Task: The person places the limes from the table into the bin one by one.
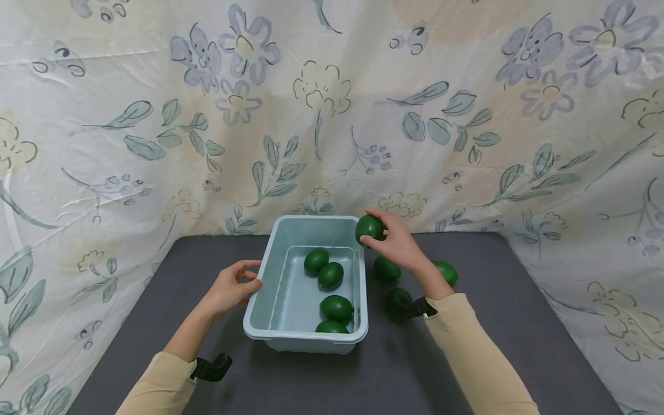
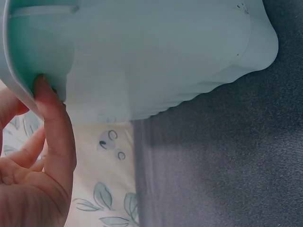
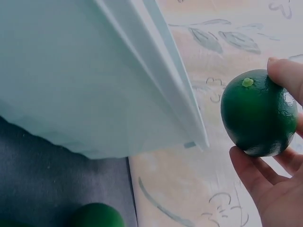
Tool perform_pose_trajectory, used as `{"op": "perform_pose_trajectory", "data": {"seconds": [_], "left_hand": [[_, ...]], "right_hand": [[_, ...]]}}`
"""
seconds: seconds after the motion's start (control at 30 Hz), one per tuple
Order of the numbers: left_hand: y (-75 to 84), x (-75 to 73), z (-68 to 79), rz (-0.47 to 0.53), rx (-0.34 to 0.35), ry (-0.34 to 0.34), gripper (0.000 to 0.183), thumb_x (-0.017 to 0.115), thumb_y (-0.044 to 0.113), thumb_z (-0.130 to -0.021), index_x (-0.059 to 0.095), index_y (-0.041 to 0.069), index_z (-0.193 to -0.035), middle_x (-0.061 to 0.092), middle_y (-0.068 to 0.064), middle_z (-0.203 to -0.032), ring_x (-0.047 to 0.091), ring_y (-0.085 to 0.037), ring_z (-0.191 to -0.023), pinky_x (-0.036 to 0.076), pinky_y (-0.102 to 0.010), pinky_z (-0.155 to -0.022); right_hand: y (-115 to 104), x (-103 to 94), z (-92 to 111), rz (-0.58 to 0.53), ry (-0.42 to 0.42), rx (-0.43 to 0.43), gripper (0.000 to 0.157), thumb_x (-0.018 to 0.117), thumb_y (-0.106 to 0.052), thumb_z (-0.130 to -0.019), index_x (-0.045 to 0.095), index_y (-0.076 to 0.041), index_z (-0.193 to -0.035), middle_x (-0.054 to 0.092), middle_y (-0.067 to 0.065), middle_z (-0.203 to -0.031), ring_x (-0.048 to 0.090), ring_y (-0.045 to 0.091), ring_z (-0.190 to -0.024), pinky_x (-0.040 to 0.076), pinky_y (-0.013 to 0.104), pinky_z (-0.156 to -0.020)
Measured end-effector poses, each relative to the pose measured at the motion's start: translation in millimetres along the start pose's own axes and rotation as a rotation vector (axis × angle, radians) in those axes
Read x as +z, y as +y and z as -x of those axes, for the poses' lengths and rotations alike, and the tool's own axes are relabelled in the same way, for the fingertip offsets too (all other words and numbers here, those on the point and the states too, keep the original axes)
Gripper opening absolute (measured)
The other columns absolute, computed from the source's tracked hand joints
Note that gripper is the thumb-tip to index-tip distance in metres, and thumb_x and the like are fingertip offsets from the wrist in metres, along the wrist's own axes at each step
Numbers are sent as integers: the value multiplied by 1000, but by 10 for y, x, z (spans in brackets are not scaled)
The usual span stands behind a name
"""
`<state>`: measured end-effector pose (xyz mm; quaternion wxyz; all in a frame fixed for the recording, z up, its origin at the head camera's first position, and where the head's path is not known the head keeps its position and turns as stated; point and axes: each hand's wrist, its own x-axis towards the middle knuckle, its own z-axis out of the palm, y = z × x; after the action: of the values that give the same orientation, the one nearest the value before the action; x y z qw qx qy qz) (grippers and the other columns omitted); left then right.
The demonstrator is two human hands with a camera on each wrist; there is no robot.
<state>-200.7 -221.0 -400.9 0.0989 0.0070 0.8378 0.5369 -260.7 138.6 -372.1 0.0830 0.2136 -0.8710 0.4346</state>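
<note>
A pale blue-green plastic bin (image 1: pixel 301 334) sits mid-table with several dark green avocados (image 1: pixel 331 276) inside. My left hand (image 1: pixel 234 288) holds the bin's left rim; one fingertip lies against the outer wall below the lip in the left wrist view. At the far right corner of the bin, my right hand (image 1: pixel 395 242) grips another avocado (image 3: pixel 258 113) between thumb and fingers, raised to about rim height. A pale stem spot shows on this avocado. In the right wrist view it is apart from the bin's wall (image 3: pixel 94 85).
Right of the bin lie more avocados, one near its wall (image 1: pixel 387 269), one partly behind the wrist strap (image 1: pixel 398 304) and one beyond the forearm (image 1: pixel 446 272). The dark grey table (image 1: pixel 311 386) backs onto a floral curtain (image 1: pixel 332 127).
</note>
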Motion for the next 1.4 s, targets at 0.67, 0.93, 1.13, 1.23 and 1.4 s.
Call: {"op": "perform_pose_trajectory", "data": {"seconds": [0.67,0.93,1.13,1.23,1.4], "left_hand": [[-9,0,-2,-6,0,5,49,61,12,-87,43,8,-133,54,-18,-104,62,-20,-78,55,-39,-64],[-2,1,-4,4,-3,0,49,61,11,-87,43,8,-133,54,-18,-104,63,-20,-77,55,-40,-63],[-1,1,-5,6,-3,3,49,61,11,-87,43,7,-133,55,-18,-103,63,-21,-77,55,-41,-63],[-2,1,-5,4,-2,3,49,62,11,-87,43,8,-133,55,-18,-103,63,-21,-77,55,-41,-64],[-3,0,1,5,1,2,49,61,11,-87,43,7,-133,55,-18,-103,63,-21,-77,55,-41,-63]], "right_hand": [[-293,198,-107,-60,-57,-33,60,67,-23,-84,41,-13,-136,38,12,-133,49,27,-109,52,37,-78],[-499,253,-117,-89,-86,-61,58,67,-21,-84,42,-9,-136,39,14,-134,46,28,-111,51,40,-81],[-502,352,-179,-69,-102,-93,58,67,-23,-84,43,-11,-135,40,12,-133,48,24,-108,52,34,-78],[-544,391,-190,-56,-110,-102,58,67,-24,-84,44,-11,-135,41,11,-132,48,23,-107,52,33,-77],[-602,445,-200,-55,-134,-105,58,67,-24,-85,43,-12,-136,40,10,-133,49,22,-107,52,32,-78]]}}
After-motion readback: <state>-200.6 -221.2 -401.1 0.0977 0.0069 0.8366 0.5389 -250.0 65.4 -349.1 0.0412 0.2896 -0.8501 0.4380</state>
